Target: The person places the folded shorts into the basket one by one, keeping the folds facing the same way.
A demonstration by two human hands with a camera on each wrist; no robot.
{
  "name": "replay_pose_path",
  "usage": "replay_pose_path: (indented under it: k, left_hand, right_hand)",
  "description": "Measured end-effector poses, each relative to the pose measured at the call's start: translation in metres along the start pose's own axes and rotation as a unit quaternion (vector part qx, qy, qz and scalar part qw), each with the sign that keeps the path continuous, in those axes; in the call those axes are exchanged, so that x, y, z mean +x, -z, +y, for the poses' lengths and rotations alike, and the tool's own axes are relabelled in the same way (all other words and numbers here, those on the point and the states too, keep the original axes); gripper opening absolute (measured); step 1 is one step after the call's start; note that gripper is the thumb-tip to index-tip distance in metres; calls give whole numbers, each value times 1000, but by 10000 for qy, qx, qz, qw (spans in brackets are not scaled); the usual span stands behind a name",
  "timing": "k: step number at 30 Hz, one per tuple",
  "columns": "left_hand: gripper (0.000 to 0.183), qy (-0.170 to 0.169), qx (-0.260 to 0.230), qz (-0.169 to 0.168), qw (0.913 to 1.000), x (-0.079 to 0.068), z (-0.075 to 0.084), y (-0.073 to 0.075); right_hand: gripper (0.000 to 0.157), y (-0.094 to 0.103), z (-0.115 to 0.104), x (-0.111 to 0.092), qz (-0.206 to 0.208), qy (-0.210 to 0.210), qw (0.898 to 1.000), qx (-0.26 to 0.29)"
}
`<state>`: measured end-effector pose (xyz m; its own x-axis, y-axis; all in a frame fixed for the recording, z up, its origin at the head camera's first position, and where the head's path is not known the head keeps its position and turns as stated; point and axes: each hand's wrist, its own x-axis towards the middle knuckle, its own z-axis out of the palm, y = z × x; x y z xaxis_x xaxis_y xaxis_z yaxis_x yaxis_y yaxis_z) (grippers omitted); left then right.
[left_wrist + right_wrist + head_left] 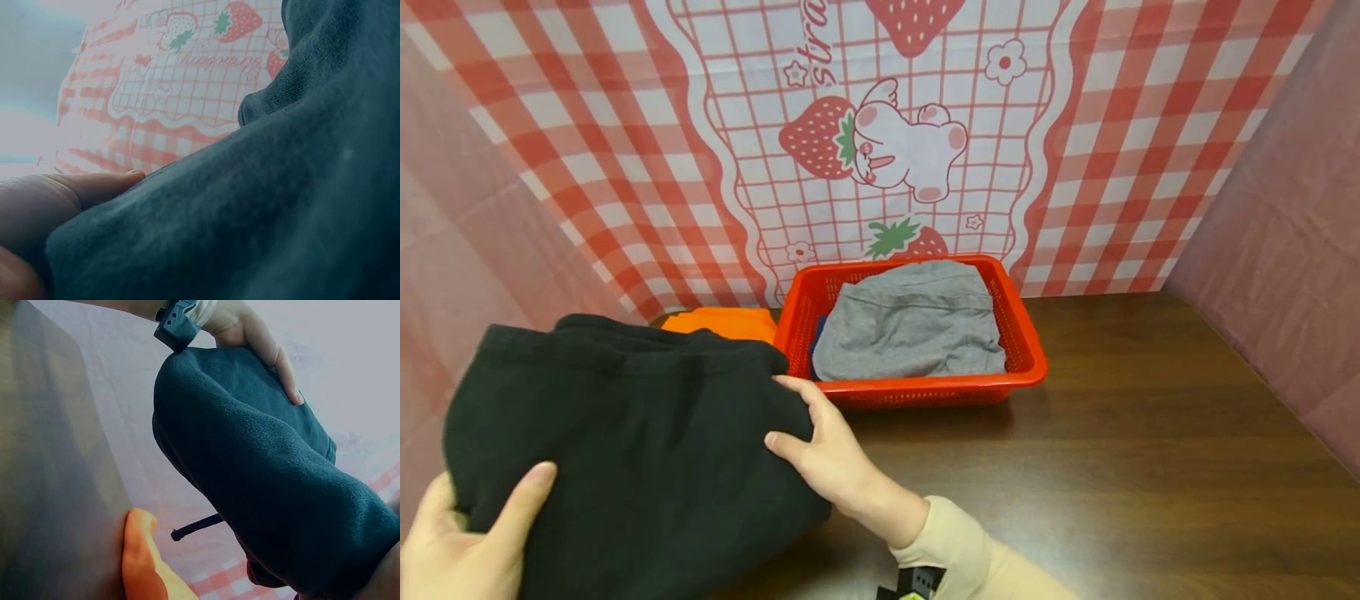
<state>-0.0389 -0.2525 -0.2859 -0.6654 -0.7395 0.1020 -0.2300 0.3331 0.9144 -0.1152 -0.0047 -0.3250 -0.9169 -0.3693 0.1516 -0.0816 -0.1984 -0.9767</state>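
A folded dark green-black garment (647, 467) is held up between both hands at the left front of the head view. My left hand (475, 533) grips its left edge, thumb on the near face and the other fingers behind. On the right side my right hand (827, 454) pinches the garment, with thumb in front and a finger along the upper edge. In the right wrist view the thick folded garment (262, 462) hangs well above the table, and a dark cord (197, 526) dangles from it. The left wrist view is mostly filled by its fabric (237, 200).
A red plastic basket (1033, 367) stands at the back of the wooden table (1112, 467), holding a folded grey garment (917, 325) with a bit of navy cloth beside it. Orange cloth (722, 322) lies left of the basket, partly behind the dark garment. A checked strawberry curtain (1120, 150) hangs behind.
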Motion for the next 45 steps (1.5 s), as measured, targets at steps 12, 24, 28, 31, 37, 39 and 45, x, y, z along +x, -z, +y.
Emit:
replay_pose_path:
  k: [12, 24, 28, 31, 37, 39, 45]
  left_hand:
    - [38, 65, -785, -618, 9950, -4, 14, -14]
    - [38, -937, 163, -1298, 9870, -9, 29, -26]
    - [41, -1065, -603, -1724, 9774, -8, 30, -30]
    - [48, -1120, -1250, -2034, 9646, -7, 32, -33]
    - [57, -1185, -1822, -2663, 9391, -10, 41, -42]
    - [58, -1254, -1863, -2813, 9330, -10, 45, -45]
    - [59, -1538, -2033, -3053, 9175, -12, 52, -52]
  right_hand:
    - [55, 19, -8, 4, 54, 217, 9997, -103]
    - [56, 39, -18, 6, 260, 389, 9979, -441]
    - [55, 46, -21, 8, 345, 425, 9970, -543]
    - [55, 51, -23, 9, 444, 483, 9960, -611]
    - [54, 62, -29, 11, 593, 644, 9938, -689]
    - [54, 65, -31, 12, 670, 615, 9935, -686]
    - [55, 74, -36, 14, 805, 576, 9923, -750]
